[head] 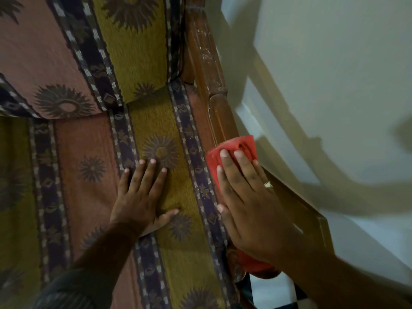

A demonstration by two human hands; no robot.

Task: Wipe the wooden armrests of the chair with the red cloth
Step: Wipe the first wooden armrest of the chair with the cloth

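Soft red cloth [231,152], folded thick, pressed flat on the carved brown wooden armrest [219,117] at the right side of the chair, near the pale wall [334,63]. Held down by the right hand [245,197] — fingers stretched out and laid over the cloth, not clenched, thumb at the inner edge of the rail; a ring on one finger. More red fabric showing under the wrist, so probably a long cloth running along the rail below the palm.

Left hand [142,197] resting open on the striped olive, pink and dark-blue seat cushion [89,175], fingers spread, holding nothing — seemingly only for support.

Likely very light and limp, with no shape of its own; easy to bunch or to slide off the narrow rail toward the cushion or the wall side. Best kept folded and pinned under a flat palm, with fingertips over the front edge, as now. Wood looks polished and hard, so probably smooth gliding with little friction; grooves and carved joints farther up, with pale marks on them, may need fingertip pressure through the fabric. Far part of the armrest looks not yet wiped.
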